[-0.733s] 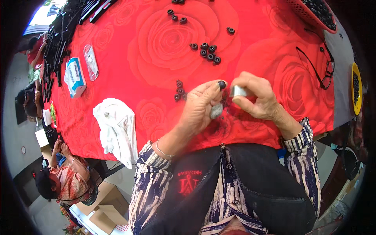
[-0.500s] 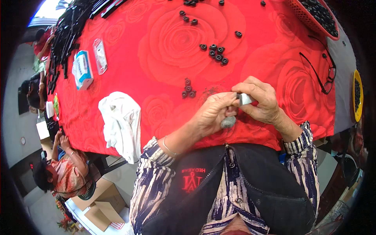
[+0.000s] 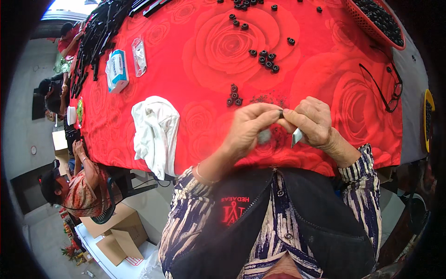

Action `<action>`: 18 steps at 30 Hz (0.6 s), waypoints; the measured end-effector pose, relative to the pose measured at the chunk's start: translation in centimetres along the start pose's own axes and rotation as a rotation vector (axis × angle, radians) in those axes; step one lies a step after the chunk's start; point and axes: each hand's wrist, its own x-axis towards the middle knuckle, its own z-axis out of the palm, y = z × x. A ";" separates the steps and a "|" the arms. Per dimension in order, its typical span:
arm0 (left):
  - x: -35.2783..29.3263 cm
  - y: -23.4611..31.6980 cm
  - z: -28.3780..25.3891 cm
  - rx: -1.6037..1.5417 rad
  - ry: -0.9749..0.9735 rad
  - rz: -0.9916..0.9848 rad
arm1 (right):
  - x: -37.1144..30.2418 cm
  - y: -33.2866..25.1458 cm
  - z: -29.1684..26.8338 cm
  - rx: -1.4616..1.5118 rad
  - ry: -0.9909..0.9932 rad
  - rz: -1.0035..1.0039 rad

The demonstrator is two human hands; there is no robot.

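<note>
Where fingertips meet, small black ring (image 3: 281, 113) pinched between left hand (image 3: 248, 128) and right hand (image 3: 312, 122).

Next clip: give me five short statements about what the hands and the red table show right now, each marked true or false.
1. Both hands pinch one small black ring between them. True.
2. The right hand also holds a small pale blade-like tool. True.
3. The white cloth lies under the left hand. False: it lies apart, to that hand's left.
4. The glasses are worn on the left hand. False: they lie on the tablecloth, to the right.
5. Loose black rings lie on the cloth beyond the hands. True.
</note>
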 end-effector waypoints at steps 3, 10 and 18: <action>-1.7 2.3 -0.8 0.500 0.229 0.329 | -0.1 0.5 -0.1 0.018 -0.051 0.069; -1.1 3.0 -7.0 1.261 0.493 0.663 | -0.5 1.5 0.4 0.043 -0.103 0.209; 3.0 5.3 -2.9 1.394 0.286 0.797 | -0.7 2.4 0.0 0.081 -0.093 0.337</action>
